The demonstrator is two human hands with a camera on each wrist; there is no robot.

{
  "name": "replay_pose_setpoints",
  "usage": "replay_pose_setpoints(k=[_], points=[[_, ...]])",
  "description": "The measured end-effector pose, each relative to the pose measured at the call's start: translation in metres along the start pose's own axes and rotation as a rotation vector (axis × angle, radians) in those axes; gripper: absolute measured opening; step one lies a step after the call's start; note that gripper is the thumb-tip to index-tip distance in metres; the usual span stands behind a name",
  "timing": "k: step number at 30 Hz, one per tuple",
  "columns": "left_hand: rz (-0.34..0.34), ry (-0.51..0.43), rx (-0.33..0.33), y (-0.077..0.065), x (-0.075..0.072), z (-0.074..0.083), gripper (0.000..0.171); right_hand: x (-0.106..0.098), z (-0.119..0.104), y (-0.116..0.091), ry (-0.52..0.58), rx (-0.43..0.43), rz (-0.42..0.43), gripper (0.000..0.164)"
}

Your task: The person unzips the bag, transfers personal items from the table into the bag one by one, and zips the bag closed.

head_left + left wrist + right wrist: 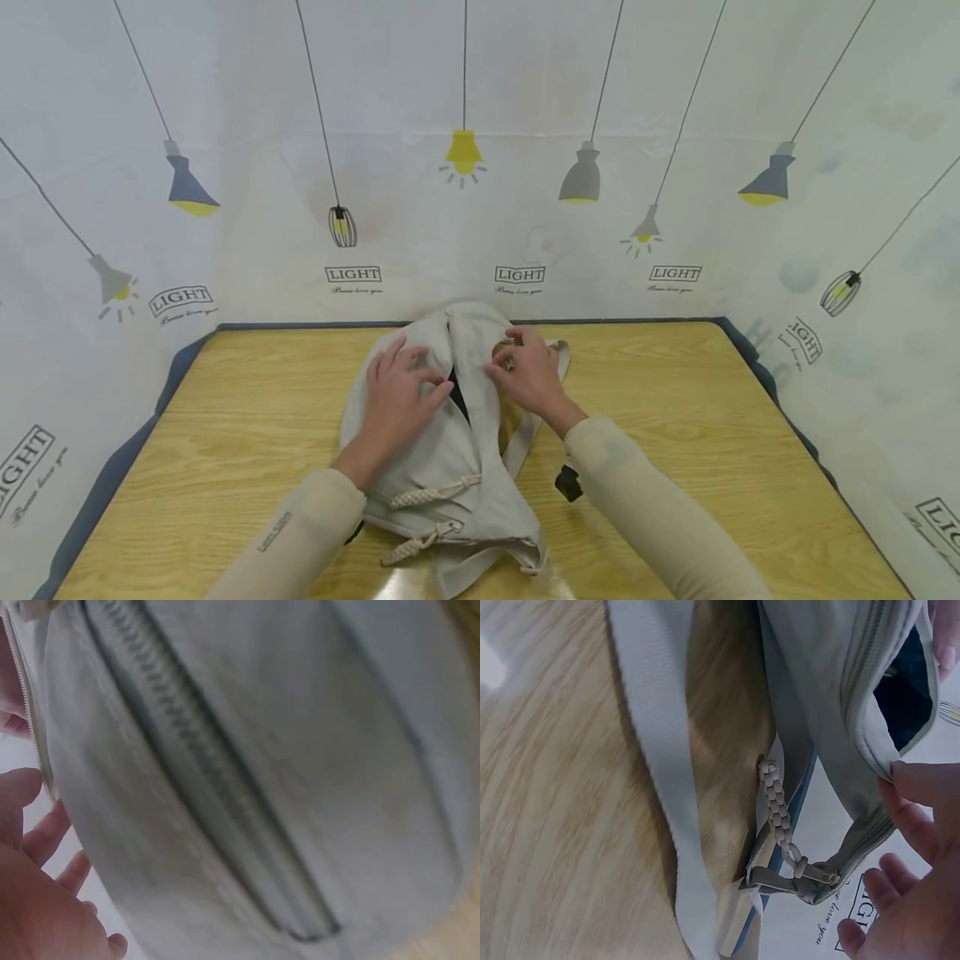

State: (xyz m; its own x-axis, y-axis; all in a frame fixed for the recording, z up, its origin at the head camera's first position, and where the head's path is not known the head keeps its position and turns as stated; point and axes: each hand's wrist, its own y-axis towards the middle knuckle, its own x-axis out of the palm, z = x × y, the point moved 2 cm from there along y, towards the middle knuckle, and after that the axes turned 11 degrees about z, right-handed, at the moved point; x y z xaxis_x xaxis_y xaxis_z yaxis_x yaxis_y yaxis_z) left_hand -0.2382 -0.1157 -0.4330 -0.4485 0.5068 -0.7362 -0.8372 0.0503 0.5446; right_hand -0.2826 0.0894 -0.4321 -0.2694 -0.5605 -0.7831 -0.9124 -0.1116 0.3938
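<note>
A light grey backpack lies on the table, its main zipper partly undone around a dark opening. On the left side of that opening, my left hand pinches the zipper edge between thumb and forefinger. My right hand is at the bag's right side; in the right wrist view, its thumb and forefinger pinch the zippered rim, other fingers loose. A second, closed zipper crosses the bag in the left wrist view. Two braided zipper pulls hang near the bag's lower end. The bag's contents are hidden.
Grey straps trail off the bag's right side and near end. A black buckle-like piece lies by my right sleeve. The wooden table is enclosed by a white cloth printed with lamps.
</note>
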Motion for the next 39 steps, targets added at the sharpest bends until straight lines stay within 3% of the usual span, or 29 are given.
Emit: replay_pose_setpoints(k=[6, 11, 15, 18, 24, 29, 39], points=[[-0.005, -0.018, 0.046, -0.006, -0.005, 0.002, 0.016, -0.005, 0.002, -0.009, -0.085, -0.07, 0.013, 0.01], [-0.001, -0.012, 0.062, -0.01, -0.007, -0.002, 0.012, -0.018, -0.006, -0.018, -0.044, -0.245, 0.039, 0.004], [0.012, -0.022, 0.073, -0.013, -0.007, -0.008, 0.009, -0.03, -0.015, -0.03, 0.037, -0.433, -0.059, 0.004], [0.027, -0.028, 0.101, -0.015, -0.008, -0.011, 0.008, -0.035, -0.021, -0.043, 0.058, -0.503, -0.14, 0.005], [0.027, -0.032, 0.265, -0.022, -0.014, -0.006, 0.007, -0.04, -0.013, -0.068, 0.058, -0.386, -0.152, 0.007], [0.024, -0.053, 0.378, -0.03, -0.016, 0.005, 0.008, -0.043, 0.004, -0.087, 0.103, -0.269, -0.249, 0.009], [-0.099, -0.081, 0.538, -0.051, -0.015, 0.031, 0.015, -0.031, 0.017, -0.108, 0.305, -0.232, -0.432, 0.019]])
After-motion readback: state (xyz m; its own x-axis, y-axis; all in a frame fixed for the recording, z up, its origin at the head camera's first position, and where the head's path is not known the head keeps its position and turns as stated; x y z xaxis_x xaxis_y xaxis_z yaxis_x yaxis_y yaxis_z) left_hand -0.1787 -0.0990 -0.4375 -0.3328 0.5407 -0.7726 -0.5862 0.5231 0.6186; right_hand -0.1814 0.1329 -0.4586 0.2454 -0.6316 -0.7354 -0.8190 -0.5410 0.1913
